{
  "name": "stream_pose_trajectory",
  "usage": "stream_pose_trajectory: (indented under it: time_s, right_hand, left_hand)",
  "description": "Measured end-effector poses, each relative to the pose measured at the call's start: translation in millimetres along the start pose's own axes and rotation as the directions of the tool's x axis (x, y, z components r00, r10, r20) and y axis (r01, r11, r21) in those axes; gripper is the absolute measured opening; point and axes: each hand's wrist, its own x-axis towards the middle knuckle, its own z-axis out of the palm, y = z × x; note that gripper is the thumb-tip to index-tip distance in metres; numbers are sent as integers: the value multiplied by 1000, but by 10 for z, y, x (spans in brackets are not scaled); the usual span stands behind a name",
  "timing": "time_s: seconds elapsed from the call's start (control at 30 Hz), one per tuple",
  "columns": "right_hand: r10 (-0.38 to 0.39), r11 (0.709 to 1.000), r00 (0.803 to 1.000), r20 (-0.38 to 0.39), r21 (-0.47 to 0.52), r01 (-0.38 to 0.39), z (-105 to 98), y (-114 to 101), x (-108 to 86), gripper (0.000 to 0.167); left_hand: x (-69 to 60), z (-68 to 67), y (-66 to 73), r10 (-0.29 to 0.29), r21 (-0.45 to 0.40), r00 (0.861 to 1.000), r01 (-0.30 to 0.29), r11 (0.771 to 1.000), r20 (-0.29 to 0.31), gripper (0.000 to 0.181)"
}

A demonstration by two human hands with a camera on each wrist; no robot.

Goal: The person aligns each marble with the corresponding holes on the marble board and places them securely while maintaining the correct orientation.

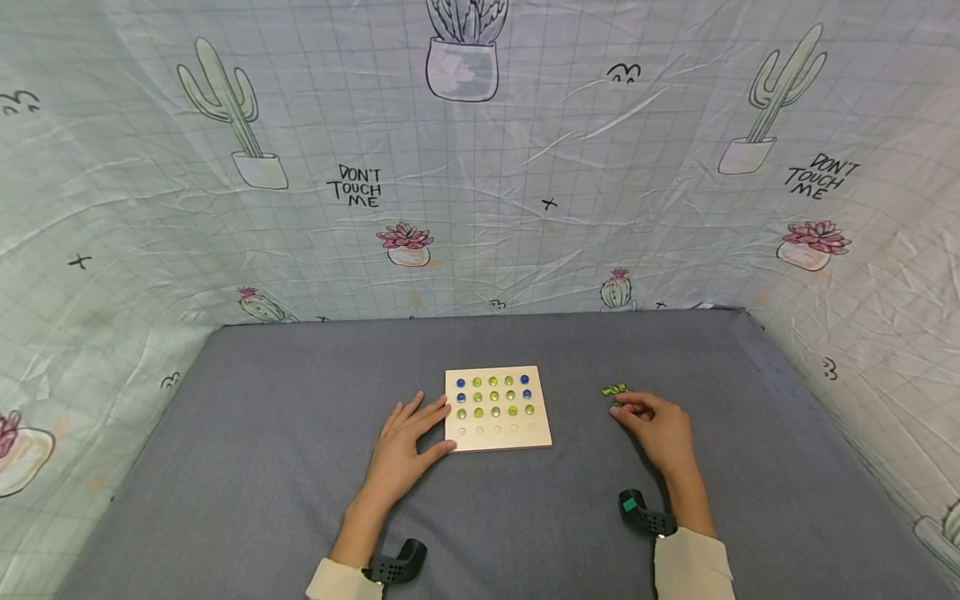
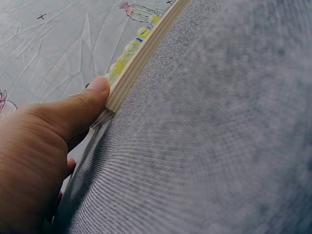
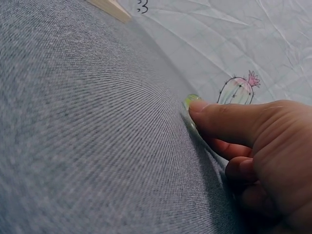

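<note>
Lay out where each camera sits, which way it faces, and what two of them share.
Head: worn on the head, facing forward and down at the board and green pieces; the left hand, right hand and sleeves show.
Left wrist: worn on the left wrist, facing along that hand to the board's edge; mainly its thumb and back show.
Right wrist: worn on the right wrist, facing past that hand's thumb and curled fingers toward green at the thumb tip.
Shared: both wrist views show part of the board and the patterned backdrop.

A flat, pale wooden board (image 1: 504, 442) bearing green and blue marbles (image 1: 494, 396) lies left of loose green marbles (image 1: 617, 388).
</note>
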Motion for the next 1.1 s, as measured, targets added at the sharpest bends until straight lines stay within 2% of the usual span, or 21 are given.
stream_pose_trajectory:
  time_s: [0.37,0.53,1.1]
  right_hand:
    - [5,1000,1000,-9,12,-5,-3,-74,-5,23]
    - [-19,999,1000,-18,26,20,7,-134,-5,23]
    - [-67,997,997,28,49,65,121,-322,13,22]
  left_hand:
    - [5,2,-14,-20,-13,1000,21,1000,17,60]
    - [2,9,-17,-26,-19,1000,26,999,17,60]
    - [13,-6,-21,-25,-21,999,25,999,26,59]
